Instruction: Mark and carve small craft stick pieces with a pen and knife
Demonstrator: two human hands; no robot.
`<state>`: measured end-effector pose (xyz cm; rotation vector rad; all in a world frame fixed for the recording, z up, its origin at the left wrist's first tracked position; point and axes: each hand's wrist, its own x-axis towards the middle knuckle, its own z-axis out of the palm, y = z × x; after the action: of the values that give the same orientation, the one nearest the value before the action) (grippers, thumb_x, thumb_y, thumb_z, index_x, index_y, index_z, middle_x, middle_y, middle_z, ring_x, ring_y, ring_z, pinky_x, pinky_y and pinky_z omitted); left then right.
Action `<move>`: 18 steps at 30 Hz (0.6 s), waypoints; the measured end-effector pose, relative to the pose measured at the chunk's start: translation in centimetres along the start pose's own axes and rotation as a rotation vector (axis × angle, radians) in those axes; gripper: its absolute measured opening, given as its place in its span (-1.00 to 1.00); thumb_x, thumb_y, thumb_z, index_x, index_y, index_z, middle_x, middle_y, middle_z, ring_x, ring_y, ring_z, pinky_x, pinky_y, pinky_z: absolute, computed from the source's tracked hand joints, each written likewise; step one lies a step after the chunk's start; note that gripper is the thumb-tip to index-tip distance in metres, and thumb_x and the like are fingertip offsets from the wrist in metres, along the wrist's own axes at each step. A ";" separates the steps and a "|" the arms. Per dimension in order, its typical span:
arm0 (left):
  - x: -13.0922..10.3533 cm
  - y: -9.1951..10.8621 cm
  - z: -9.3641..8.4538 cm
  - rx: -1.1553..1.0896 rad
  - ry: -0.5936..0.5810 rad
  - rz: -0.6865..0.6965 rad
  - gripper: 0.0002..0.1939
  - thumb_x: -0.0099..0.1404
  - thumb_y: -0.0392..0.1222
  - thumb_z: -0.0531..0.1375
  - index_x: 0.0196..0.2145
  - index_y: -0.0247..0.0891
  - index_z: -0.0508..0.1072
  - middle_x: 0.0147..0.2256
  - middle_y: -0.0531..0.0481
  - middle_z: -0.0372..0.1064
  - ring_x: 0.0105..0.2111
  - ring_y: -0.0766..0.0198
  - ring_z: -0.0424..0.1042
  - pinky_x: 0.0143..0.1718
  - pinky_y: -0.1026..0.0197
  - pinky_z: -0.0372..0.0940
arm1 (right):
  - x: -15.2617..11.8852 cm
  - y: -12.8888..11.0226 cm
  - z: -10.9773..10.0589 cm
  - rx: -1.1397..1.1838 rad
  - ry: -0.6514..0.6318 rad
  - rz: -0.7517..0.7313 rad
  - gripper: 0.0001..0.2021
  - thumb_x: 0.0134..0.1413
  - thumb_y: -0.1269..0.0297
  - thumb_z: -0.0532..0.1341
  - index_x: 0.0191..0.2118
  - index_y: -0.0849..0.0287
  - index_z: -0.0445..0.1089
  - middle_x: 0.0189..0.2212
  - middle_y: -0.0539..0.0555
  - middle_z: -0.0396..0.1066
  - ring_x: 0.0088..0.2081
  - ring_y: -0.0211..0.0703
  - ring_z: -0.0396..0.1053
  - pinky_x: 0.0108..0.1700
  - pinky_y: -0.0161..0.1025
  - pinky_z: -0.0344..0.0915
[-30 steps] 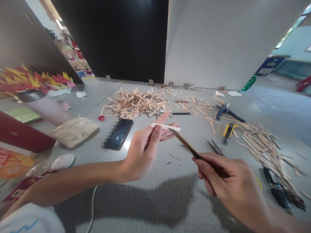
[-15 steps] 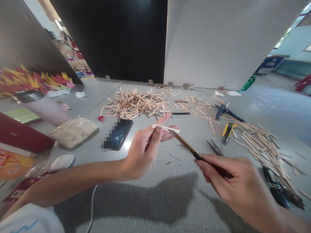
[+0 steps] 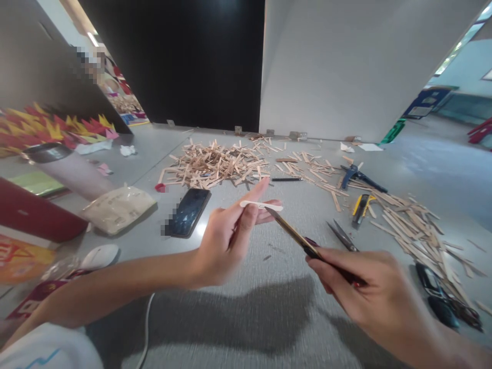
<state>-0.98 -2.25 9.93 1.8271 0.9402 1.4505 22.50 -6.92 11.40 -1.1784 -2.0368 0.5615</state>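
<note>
Knife point(image 3: 290, 226) tip at the pale stick point(image 3: 255, 205)

My left hand's point(image 3: 225, 243) fingers pinch the pale stick above the tabletop point(image 3: 238, 318); my right hand's point(image 3: 367, 289) fingers are clenched round the knife, blade angled to the stick; farther out lie a phone point(image 3: 190, 212) leftward, scissors point(image 3: 342, 236) rightward; beyond, a yellow cutter point(image 3: 360, 209) and heaped wood strips point(image 3: 219, 163).

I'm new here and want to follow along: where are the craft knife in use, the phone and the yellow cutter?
Craft knife point(image 3: 289, 227): head view, on its blade.
Phone point(image 3: 191, 212): head view, screen.
Yellow cutter point(image 3: 360, 209): head view, body.
</note>
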 end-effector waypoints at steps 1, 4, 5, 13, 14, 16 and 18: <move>0.0 0.0 0.0 0.006 -0.007 -0.004 -0.54 0.68 0.03 0.06 -0.06 -0.18 0.74 -0.07 -0.13 0.72 -0.05 0.05 0.73 0.09 0.02 0.62 | 0.1 -0.1 -0.1 0.087 -0.082 0.091 -0.54 0.49 0.10 0.20 -0.48 0.15 0.52 -0.72 -0.09 0.24 -0.74 -0.36 0.11 -0.70 -0.37 0.06; -0.1 -0.1 0.1 0.008 -0.001 -0.012 -0.52 0.67 0.08 0.06 -0.03 -0.19 0.73 -0.06 -0.15 0.72 -0.07 0.03 0.74 0.08 -0.02 0.63 | 0.4 0.0 -0.4 0.282 -0.247 0.289 -0.47 0.50 -0.05 0.15 -0.48 0.15 0.46 -0.71 -0.11 0.21 -0.78 -0.39 0.03 -0.77 -0.37 -0.04; -0.2 -0.1 0.1 -0.006 0.004 -0.011 -0.52 0.67 0.09 0.07 -0.02 -0.19 0.73 -0.04 -0.15 0.71 -0.08 0.03 0.74 0.08 -0.02 0.63 | 0.4 0.0 -0.4 0.272 -0.240 0.278 -0.47 0.50 -0.04 0.15 -0.49 0.15 0.45 -0.71 -0.11 0.21 -0.78 -0.39 0.03 -0.77 -0.36 -0.05; -0.2 -0.6 0.3 -0.104 -0.090 -0.043 -0.49 0.66 0.18 0.05 0.05 -0.17 0.70 0.05 -0.16 0.67 0.05 0.00 0.69 0.16 -0.01 0.57 | -0.2 0.3 0.4 -0.106 -0.116 -0.014 -0.72 0.45 0.25 0.20 -0.35 0.12 0.51 -0.64 -0.09 0.38 -0.65 -0.33 0.21 -0.55 -0.33 0.15; -0.2 -0.6 0.3 -0.133 -0.139 -0.066 -0.47 0.65 0.20 0.06 0.10 -0.17 0.68 0.08 -0.15 0.66 0.06 -0.01 0.68 0.17 -0.01 0.56 | -0.2 0.1 0.4 -0.098 -0.155 0.029 -0.77 0.44 0.25 0.21 -0.29 0.11 0.53 -0.63 -0.10 0.39 -0.64 -0.31 0.25 -0.54 -0.33 0.19; -0.3 -0.5 0.4 -0.182 -0.255 -0.101 -0.44 0.63 0.23 0.06 0.20 -0.19 0.62 0.11 -0.17 0.64 0.09 -0.01 0.66 0.22 -0.04 0.51 | 0.0 -0.2 0.3 -0.070 -0.177 0.090 -0.84 0.42 0.24 0.21 -0.13 0.11 0.55 -0.55 -0.07 0.48 -0.57 -0.26 0.37 -0.50 -0.34 0.28; -0.5 -0.4 0.5 -0.238 -0.361 -0.138 -0.40 0.63 0.25 0.06 0.26 -0.24 0.57 0.12 -0.22 0.63 0.13 -0.02 0.64 0.25 -0.07 0.48 | 0.2 -0.3 0.2 -0.052 -0.157 0.109 -0.81 0.43 0.23 0.20 -0.04 0.12 0.54 -0.45 -0.01 0.56 -0.49 -0.21 0.46 -0.45 -0.32 0.35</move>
<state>-0.59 -2.47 9.23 1.7325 0.6668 1.0520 22.08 -6.86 11.52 -1.3193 -2.1390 0.6759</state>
